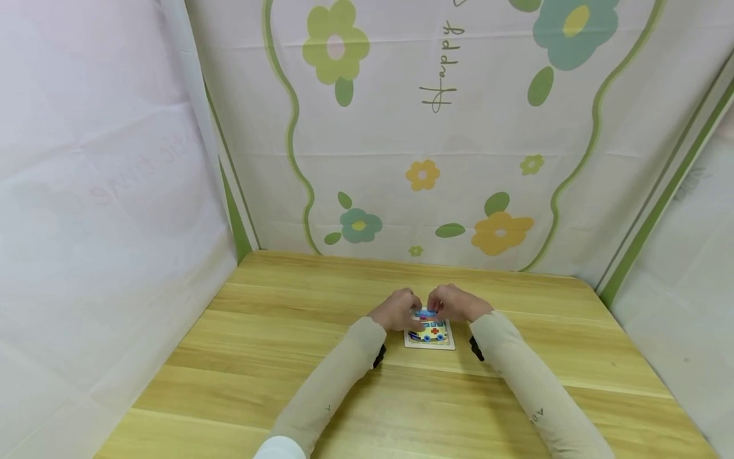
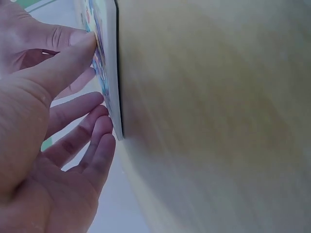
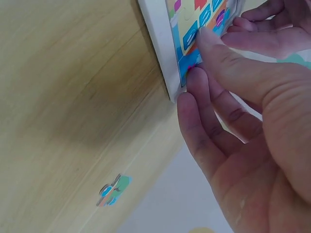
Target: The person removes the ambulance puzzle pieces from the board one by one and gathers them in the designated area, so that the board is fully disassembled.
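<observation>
A small jigsaw puzzle (image 1: 431,336) in a white frame shows a yellow ambulance with a red cross and lies on the table. My left hand (image 1: 398,310) grips its far left part, the thumb (image 2: 82,46) on the picture and the other fingers along the frame's edge. From the far right my right hand (image 1: 455,302) holds it, its thumb (image 3: 214,46) on the picture and bent fingers at the frame's corner. Both hands come close together over the ambulance's blue top and partly hide it. A loose puzzle piece (image 3: 114,190), green, blue and orange, lies apart in the right wrist view.
The wooden table (image 1: 241,357) stretches out on both sides. White flower-printed cloth (image 1: 373,127) rises at its back edge, with pale cloth walls at left (image 1: 103,223) and right (image 1: 682,268).
</observation>
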The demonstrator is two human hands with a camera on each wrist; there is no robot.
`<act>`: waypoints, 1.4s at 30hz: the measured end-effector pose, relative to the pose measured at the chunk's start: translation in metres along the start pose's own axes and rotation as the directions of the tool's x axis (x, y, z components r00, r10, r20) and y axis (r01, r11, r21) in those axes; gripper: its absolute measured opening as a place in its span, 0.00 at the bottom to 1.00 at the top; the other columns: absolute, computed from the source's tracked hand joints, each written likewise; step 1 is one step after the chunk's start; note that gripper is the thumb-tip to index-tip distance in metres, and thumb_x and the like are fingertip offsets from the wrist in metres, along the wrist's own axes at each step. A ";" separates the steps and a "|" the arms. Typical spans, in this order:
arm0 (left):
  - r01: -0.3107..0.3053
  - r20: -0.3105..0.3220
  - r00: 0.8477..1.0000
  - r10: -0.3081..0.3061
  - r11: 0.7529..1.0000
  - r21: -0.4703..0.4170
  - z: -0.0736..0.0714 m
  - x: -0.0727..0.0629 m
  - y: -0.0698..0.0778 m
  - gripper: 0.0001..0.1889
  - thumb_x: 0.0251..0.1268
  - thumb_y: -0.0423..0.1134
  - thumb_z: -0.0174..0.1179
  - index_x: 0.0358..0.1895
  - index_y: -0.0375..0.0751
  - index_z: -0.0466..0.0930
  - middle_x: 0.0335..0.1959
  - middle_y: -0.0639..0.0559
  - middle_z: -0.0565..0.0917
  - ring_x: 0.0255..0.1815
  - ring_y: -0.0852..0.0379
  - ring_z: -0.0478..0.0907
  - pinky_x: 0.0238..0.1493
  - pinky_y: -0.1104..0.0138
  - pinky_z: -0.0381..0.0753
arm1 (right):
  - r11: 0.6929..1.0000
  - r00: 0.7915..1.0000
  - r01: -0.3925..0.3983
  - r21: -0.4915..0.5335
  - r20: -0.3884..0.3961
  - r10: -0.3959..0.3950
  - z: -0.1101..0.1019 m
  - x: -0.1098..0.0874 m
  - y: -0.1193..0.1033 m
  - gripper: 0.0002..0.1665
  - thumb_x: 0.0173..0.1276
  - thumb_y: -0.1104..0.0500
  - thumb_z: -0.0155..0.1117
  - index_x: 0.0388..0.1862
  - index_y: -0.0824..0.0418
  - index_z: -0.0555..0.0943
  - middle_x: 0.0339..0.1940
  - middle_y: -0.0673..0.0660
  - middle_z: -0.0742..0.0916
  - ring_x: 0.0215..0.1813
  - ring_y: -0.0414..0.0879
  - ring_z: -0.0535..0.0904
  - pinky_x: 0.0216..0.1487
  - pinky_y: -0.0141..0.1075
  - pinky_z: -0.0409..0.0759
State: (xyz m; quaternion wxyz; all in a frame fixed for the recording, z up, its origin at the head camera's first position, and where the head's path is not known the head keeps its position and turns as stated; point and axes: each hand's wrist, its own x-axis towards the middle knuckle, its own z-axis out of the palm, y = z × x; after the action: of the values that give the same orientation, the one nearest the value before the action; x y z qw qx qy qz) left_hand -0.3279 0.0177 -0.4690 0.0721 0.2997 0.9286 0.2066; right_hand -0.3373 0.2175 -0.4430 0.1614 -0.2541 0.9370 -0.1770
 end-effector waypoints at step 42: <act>0.021 -0.039 0.999 -0.022 1.000 -0.011 0.000 -0.003 0.007 0.24 0.60 0.46 0.80 0.56 0.37 0.88 0.50 0.49 0.84 0.46 0.60 0.77 0.53 0.70 0.81 | 0.968 0.976 -0.041 0.247 -0.197 0.091 -0.003 -0.019 0.031 0.09 0.83 0.62 0.57 0.43 0.62 0.83 0.43 0.59 0.87 0.41 0.47 0.79 0.41 0.38 0.78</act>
State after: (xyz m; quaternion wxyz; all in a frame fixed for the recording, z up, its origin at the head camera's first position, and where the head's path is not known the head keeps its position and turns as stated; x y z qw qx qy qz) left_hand -0.3216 0.0206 -0.4661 0.0577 0.2853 0.9319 0.2165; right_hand -0.3358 0.2536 -0.4487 0.0988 -0.1813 0.9281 -0.3098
